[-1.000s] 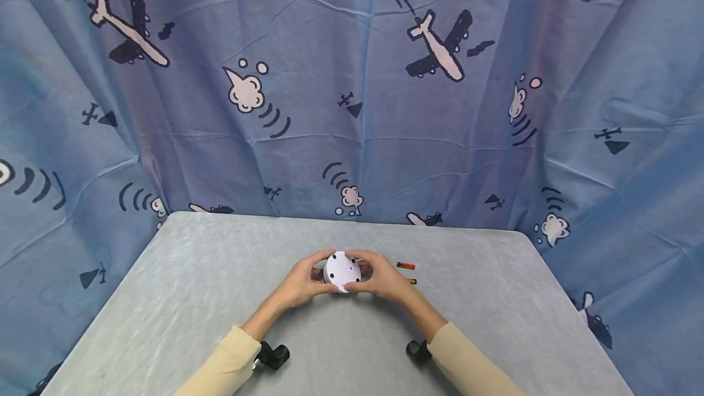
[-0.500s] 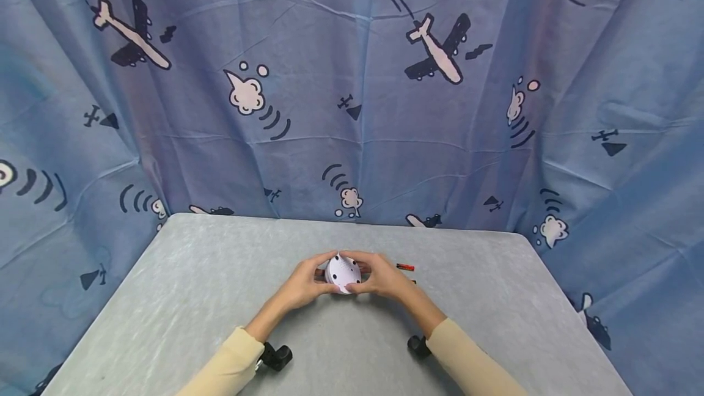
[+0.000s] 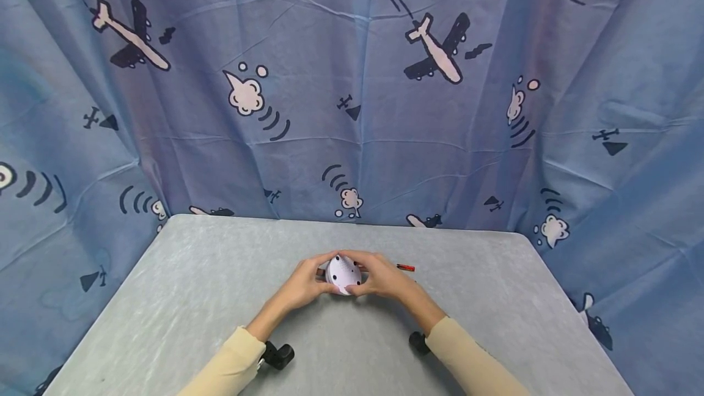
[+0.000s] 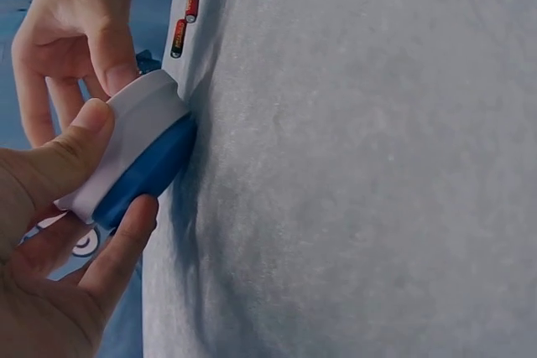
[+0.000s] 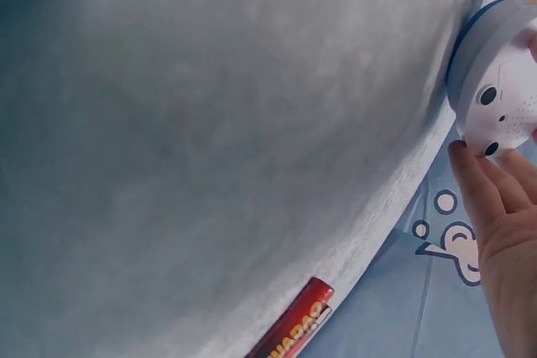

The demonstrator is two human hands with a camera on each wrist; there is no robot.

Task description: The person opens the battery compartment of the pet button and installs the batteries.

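A round white device with a blue side, small speaker holes and dark round spots on its white face is held between both hands over the table. My left hand grips its left side, thumb on the white part and fingers reaching to the blue side in the left wrist view. On the opposite side my right hand holds it between thumb and fingers, its fingertips right at the rim in the right wrist view. The device is tilted, white face towards me in the head view.
Two red-and-black batteries lie on the grey table to the right of the hands: one battery beside another battery. Behind the table's far edge hangs a blue curtain with airplane prints. Black wrist cameras sit below both cuffs.
The device's white face has tipped slightly while both hands keep hold of it. In the head view, the nearer battery has become almost hidden behind the right hand.
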